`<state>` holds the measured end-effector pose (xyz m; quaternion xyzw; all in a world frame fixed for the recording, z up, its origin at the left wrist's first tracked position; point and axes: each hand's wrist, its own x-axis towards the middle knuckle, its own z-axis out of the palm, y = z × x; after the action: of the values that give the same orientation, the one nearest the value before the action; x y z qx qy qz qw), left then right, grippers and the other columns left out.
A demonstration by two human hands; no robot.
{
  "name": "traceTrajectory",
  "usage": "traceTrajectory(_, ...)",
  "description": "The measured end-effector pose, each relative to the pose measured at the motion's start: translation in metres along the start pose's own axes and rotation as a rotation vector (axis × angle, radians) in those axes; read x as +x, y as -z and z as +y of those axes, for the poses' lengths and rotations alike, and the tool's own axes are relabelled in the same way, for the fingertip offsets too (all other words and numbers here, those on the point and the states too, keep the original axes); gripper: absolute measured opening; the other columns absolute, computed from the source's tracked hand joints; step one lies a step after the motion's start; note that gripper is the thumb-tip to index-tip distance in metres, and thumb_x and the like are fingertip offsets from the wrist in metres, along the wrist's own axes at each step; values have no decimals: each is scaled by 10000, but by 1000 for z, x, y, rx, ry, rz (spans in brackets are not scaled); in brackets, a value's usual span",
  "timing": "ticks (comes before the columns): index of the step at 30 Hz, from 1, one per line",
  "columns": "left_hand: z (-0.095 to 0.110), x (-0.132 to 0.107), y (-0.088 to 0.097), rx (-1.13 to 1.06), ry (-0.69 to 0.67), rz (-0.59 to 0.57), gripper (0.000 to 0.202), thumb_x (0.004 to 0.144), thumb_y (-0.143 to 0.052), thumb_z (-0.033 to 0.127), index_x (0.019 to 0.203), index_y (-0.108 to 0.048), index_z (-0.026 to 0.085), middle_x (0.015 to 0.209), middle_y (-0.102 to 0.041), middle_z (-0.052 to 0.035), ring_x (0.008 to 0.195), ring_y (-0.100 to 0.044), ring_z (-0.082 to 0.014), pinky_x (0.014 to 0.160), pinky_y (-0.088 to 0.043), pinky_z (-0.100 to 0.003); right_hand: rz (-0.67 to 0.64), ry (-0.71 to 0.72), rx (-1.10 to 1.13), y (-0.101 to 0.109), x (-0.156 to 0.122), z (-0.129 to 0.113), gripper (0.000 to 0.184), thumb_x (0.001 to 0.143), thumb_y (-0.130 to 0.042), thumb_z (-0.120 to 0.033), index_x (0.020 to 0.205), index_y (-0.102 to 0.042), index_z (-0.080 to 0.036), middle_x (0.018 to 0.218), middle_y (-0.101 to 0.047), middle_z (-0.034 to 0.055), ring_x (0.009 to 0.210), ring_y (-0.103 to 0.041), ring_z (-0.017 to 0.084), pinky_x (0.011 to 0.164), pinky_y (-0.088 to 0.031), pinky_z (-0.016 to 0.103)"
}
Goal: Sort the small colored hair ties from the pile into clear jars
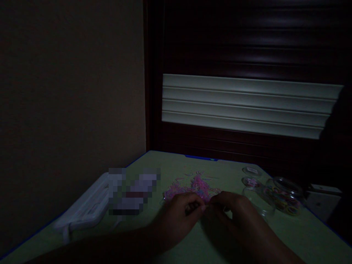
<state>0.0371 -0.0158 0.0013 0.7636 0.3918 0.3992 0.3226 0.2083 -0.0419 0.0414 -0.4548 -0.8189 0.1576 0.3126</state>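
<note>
In dim light my left hand and my right hand meet fingertip to fingertip over a green table. Both hands are closed in a pinch on something small that I cannot make out. Just beyond them lies a pile of small pink and purple elastic bands.
A clear jar lying on its side holds coloured bands at the right, with small round lids near it. A white tray-like object and a blurred patch sit at the left. A wall and a dark shutter stand behind the table.
</note>
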Motion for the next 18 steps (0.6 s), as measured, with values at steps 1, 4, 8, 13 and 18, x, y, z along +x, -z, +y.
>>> traceTrajectory(1,0,0,0,4,-1,3,118,816,-508,202,784,-613,158,706,-597,15,680,-557,-117,613,-409,-201,3,-5,-10,0,0,-1,194,812,-450,-167,743,-628,-199,703,-616,-6,635,-549,117,567,-360,216)
traceTrajectory(4,0,0,1,21,-4,4,120,815,-516,214,789,-620,162,712,-604,13,682,-559,-118,615,-410,-204,2,-18,-90,1,0,-4,196,815,-440,-165,736,-616,-195,719,-611,8,637,-544,126,560,-354,223)
traceTrajectory(8,1,0,1,2,3,3,128,816,-516,216,793,-628,158,711,-616,11,673,-564,-115,601,-407,-198,0,-38,-198,2,1,-7,191,812,-446,-173,729,-617,-187,724,-609,24,650,-549,136,561,-359,226)
traceTrajectory(13,0,2,2,12,-4,6,139,814,-507,196,797,-640,159,751,-642,1,709,-581,-123,633,-416,-207,5,-16,-330,6,3,-2,176,810,-452,-182,765,-622,-187,744,-606,38,651,-566,143,579,-382,228)
traceTrajectory(18,-4,1,1,10,18,14,136,809,-510,205,815,-640,164,779,-645,-5,736,-586,-135,656,-424,-217,115,7,-669,17,3,6,263,759,-416,-43,827,-629,-181,746,-613,55,673,-576,162,574,-374,238)
